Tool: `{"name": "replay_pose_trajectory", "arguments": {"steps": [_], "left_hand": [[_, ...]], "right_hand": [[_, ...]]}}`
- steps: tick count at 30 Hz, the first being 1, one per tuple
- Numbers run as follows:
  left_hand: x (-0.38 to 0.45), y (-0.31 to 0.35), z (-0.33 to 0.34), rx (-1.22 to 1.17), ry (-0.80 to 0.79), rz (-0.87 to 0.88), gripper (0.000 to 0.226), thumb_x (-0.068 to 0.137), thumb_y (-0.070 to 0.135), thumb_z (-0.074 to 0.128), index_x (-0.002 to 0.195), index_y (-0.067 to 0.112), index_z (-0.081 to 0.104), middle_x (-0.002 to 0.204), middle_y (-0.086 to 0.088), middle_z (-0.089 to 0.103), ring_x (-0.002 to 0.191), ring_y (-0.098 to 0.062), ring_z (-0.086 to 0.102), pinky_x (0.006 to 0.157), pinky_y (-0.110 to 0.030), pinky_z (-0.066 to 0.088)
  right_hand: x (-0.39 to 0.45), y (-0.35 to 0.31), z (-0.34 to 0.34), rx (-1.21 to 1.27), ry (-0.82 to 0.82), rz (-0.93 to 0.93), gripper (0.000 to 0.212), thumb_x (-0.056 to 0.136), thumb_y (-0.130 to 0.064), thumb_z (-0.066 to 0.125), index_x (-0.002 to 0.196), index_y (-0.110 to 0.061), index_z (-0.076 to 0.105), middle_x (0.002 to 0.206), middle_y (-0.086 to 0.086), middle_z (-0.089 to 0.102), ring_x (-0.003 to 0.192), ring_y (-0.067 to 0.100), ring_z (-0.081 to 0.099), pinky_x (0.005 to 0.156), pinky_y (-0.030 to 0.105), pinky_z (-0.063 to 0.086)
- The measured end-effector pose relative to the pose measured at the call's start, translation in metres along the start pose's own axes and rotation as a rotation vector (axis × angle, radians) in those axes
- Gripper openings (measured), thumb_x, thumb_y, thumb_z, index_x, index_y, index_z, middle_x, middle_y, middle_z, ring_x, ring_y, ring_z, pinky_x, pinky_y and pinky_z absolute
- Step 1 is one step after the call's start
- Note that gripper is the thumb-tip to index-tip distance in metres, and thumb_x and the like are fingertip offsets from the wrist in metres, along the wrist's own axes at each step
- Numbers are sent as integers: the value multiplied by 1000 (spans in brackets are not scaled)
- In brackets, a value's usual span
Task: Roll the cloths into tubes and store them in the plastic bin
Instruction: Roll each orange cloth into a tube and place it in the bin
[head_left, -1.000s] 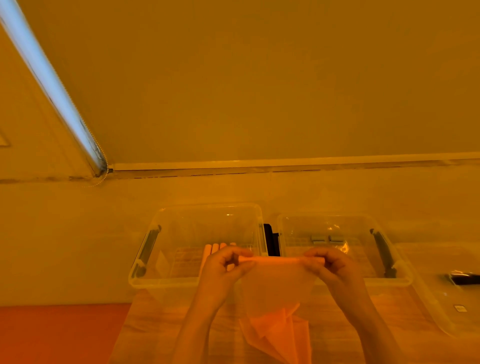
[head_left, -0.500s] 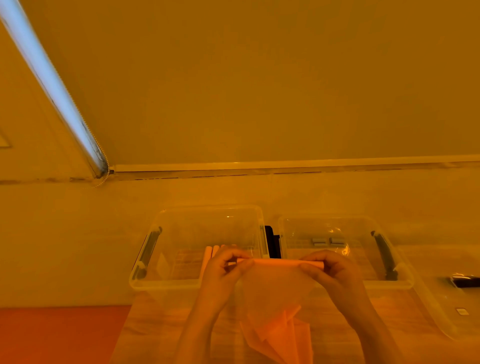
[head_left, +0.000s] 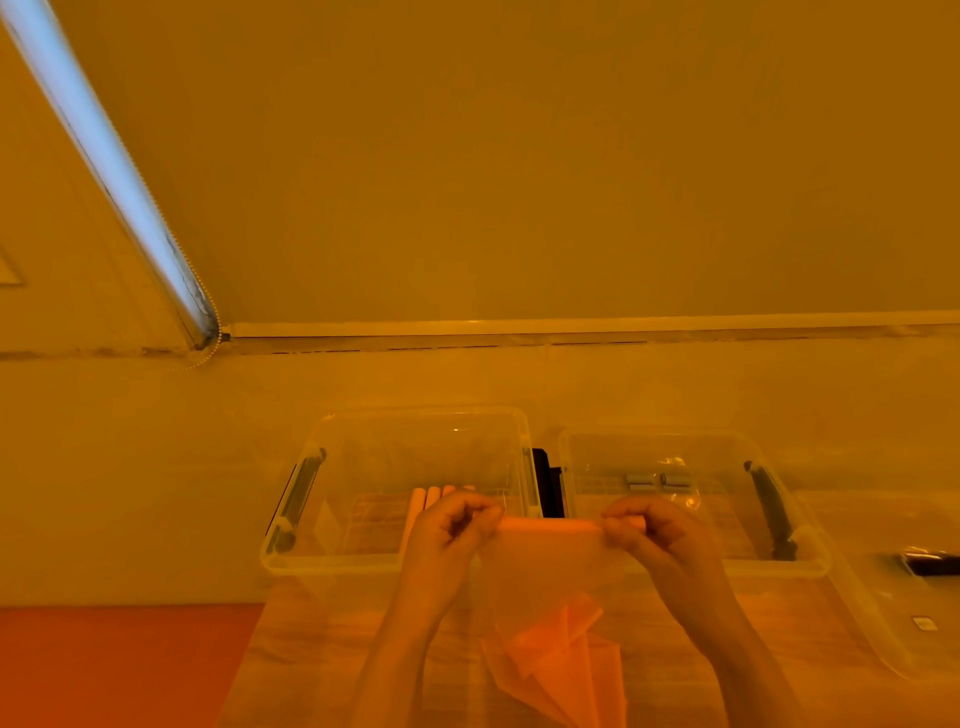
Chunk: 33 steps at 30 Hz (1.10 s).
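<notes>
Rolling: orange cloth (head_left: 550, 566) held up between both hands in front of the two bins, top edge turned into a narrow tube, lower part hanging loose
Left hand (head_left: 447, 535): fingers curled, pinching the left end of the rolled edge; fingertips partly hidden behind the cloth
Right hand (head_left: 660, 535): fingers curled round the right end of the roll; a short stub of tube pokes out past the knuckles
Hanging cloth: thin and half see-through higher up, bunched in folds lower down, cut off by the bottom edge of the view
Left plastic bin (head_left: 395, 564): clear, open-topped, dark handle at its left end; near wall blurred by glare
Rolled tubes (head_left: 431, 501): pale, lying side by side inside the left plastic bin, near ends hidden behind the left hand; count hard to tell
Right plastic bin (head_left: 779, 569): clear, just beside the left one, dark handle at its right end
Small grey items (head_left: 657, 480): inside the right plastic bin, too small to identify
Dark object (head_left: 548, 486): wedged between the two bins, mostly hidden
Clear lid (head_left: 893, 613): far right, cut off by the frame, dark piece on it unclear
Table (head_left: 332, 665): light wood grain under the bins
Lighting: heavy orange cast, true colours uncertain
</notes>
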<state>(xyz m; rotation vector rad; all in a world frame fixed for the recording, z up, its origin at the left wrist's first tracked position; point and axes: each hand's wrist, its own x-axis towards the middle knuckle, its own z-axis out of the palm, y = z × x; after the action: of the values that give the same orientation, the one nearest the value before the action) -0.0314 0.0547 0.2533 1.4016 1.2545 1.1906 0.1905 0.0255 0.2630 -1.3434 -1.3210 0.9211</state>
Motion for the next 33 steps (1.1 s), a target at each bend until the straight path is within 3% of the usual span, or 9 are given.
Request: {"name": "replay_pose_trajectory", "arguments": {"steps": [3, 7, 9, 16, 20, 24, 25, 30, 33], "left_hand": [[1, -4, -4, 32, -18, -7, 23, 69, 50, 73, 78, 29, 71, 86, -4, 67, 92, -21, 62, 83, -41, 52], [0, 2, -4, -40, -73, -41, 19, 73, 3, 73, 83, 18, 68, 90, 4, 66, 83, -3, 65, 74, -27, 56], [1, 2, -4, -44, -73, -31, 20, 76, -1, 70, 83, 18, 68, 93, 2, 64, 82, -2, 64, 73, -27, 56], [2, 2, -3, -28, -33, 22, 8, 68, 39, 70, 76, 36, 71, 103, -18, 58, 100, -33, 55, 83, -55, 51], [7, -12, -4, 43, -46, 24, 39, 59, 72, 67, 79, 39, 71, 97, -12, 61, 99, -31, 56, 88, -57, 47], [5, -2, 0, -42, -36, -21, 8, 76, 36, 74, 80, 42, 73, 93, 1, 67, 93, -10, 63, 81, -42, 51], [5, -3, 0, -34, -37, -19, 18, 79, 24, 70, 80, 43, 73, 89, 6, 69, 90, -7, 63, 80, -39, 51], [4, -8, -1, 14, -14, -7, 9, 74, 45, 71, 80, 39, 74, 90, 2, 69, 101, -24, 60, 90, -38, 49], [2, -4, 0, -48, -53, -50, 17, 77, 11, 72, 84, 26, 72, 89, 4, 70, 92, -16, 65, 73, -23, 54]], "right_hand": [[-1, 1, -1, 51, -25, 56, 21, 75, 4, 70, 87, -13, 68, 90, 2, 68, 79, 8, 66, 61, 21, 56], [0, 0, 2, 71, 20, 62, 16, 78, 0, 69, 85, -14, 69, 89, 1, 68, 77, 5, 66, 59, 19, 54], [1, 1, 2, 72, 37, 59, 12, 80, -2, 68, 84, -13, 70, 86, 2, 68, 75, 5, 66, 58, 18, 54], [3, 5, 3, 56, 32, 61, 9, 80, -4, 69, 85, -11, 71, 89, 1, 71, 79, 7, 67, 57, 20, 54], [3, 5, 3, 98, 67, 67, 13, 78, -4, 70, 88, -11, 68, 86, 6, 70, 72, 12, 69, 54, 21, 54], [3, 7, 4, 108, 74, 30, 7, 83, 0, 64, 87, -5, 67, 83, 11, 68, 68, 12, 67, 55, 19, 54], [3, 7, 4, 83, 71, 13, 7, 84, -1, 62, 85, -5, 68, 82, 10, 67, 68, 10, 66, 57, 19, 53], [1, 6, 2, 77, 20, 40, 14, 79, -1, 68, 87, -12, 69, 88, 2, 68, 76, 4, 65, 60, 17, 53], [0, 7, 0, 82, 12, 60, 20, 76, 0, 70, 90, -14, 69, 92, 0, 68, 81, 4, 66, 61, 19, 55]]}}
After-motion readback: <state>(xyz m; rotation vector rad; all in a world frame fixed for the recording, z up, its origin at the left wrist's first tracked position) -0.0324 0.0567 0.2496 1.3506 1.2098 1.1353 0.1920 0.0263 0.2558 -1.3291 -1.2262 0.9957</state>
